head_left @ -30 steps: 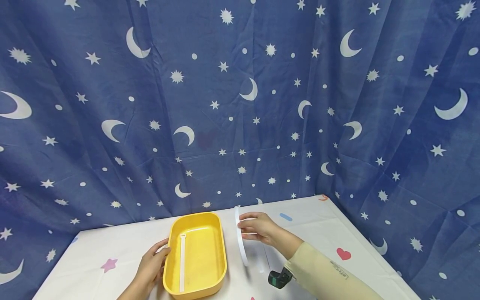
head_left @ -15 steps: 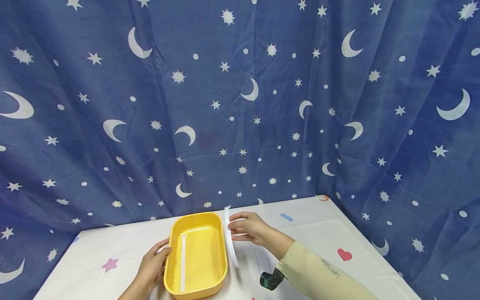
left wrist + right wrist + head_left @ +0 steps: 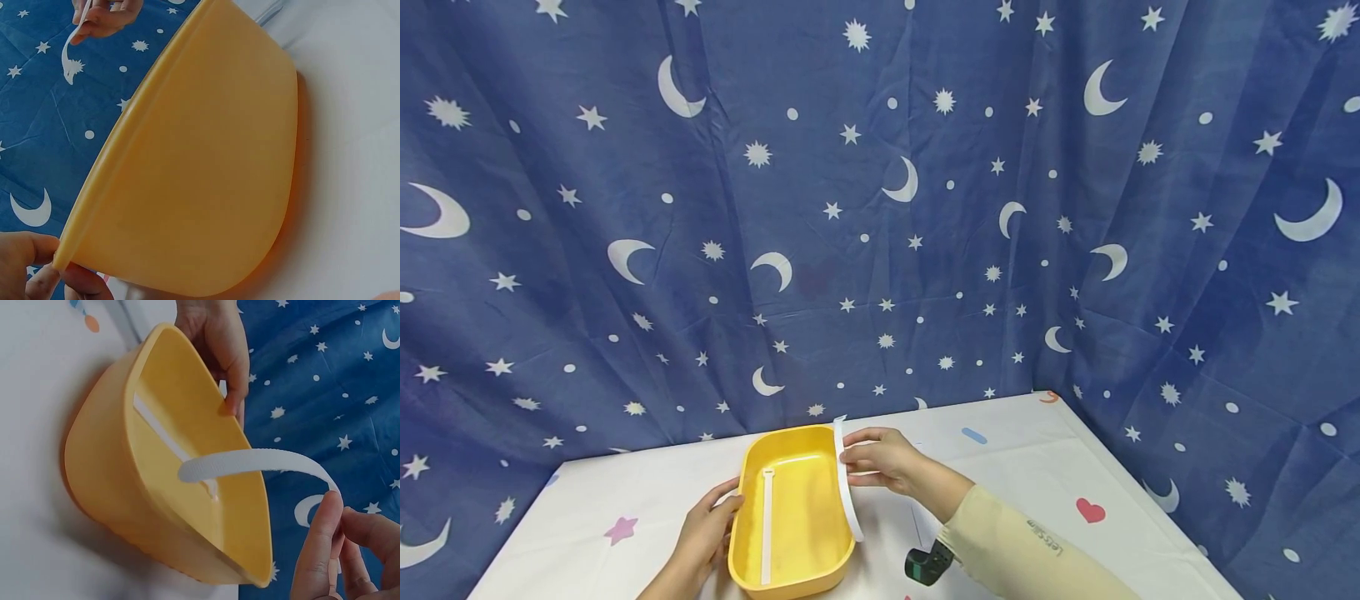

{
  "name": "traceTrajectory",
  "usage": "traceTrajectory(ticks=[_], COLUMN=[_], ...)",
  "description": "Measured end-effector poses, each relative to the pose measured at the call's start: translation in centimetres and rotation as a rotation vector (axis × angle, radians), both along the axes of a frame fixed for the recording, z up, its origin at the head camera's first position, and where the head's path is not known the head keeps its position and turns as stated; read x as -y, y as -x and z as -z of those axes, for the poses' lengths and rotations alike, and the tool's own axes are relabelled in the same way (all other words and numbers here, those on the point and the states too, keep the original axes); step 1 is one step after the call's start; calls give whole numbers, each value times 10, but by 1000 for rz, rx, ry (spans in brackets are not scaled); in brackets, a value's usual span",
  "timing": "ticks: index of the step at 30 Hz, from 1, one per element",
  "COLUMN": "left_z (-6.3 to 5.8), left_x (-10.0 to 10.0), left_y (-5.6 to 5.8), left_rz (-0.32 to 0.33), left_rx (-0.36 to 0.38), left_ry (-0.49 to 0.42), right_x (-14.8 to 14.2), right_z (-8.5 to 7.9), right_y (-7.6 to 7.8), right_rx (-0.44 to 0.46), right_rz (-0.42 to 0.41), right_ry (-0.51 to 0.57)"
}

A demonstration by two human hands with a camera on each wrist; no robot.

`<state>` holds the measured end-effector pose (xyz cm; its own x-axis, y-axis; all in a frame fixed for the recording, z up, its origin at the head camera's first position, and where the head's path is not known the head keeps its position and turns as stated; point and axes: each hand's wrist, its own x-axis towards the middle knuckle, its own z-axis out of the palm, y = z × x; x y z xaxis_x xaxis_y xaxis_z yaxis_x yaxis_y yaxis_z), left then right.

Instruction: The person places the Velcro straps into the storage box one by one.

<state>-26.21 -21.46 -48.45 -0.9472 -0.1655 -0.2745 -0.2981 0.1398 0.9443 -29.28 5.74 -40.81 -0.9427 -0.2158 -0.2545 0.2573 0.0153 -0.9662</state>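
A yellow rounded plastic bin (image 3: 805, 533) stands on the table. Inside it lies one flat white cable tie (image 3: 767, 525), lengthwise along the left. My left hand (image 3: 702, 533) grips the bin's left rim, the thumb over the edge and the other fingers against the outside. A second white cable tie, bent into a curve (image 3: 262, 459), is pinched between the thumb and fingertips of my right hand (image 3: 883, 462). In the head view this strip overlaps the bin's right rim; the right wrist view shows its ridged surface and free end in front of the bin's opening.
A white cloth with printed shapes covers the table (image 3: 1000, 500). The blue curtain (image 3: 880, 250) with moons and stars hangs behind and at the right. A black device (image 3: 927, 563) sits at my right wrist.
My right hand has moved left with the cable tie, from beside the bin to its right rim. The left hand and the bin have stayed in place.
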Motion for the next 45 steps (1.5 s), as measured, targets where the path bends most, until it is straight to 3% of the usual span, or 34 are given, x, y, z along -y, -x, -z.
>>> traceTrajectory(ticks=[45], left_z=[2], left_x=[-1], left_y=[0], left_rz=[11], left_rx=[-24], left_ry=[-26], right_x=[44], right_z=[37], right_y=[0], right_rx=[53], right_rz=[23], right_ry=[68])
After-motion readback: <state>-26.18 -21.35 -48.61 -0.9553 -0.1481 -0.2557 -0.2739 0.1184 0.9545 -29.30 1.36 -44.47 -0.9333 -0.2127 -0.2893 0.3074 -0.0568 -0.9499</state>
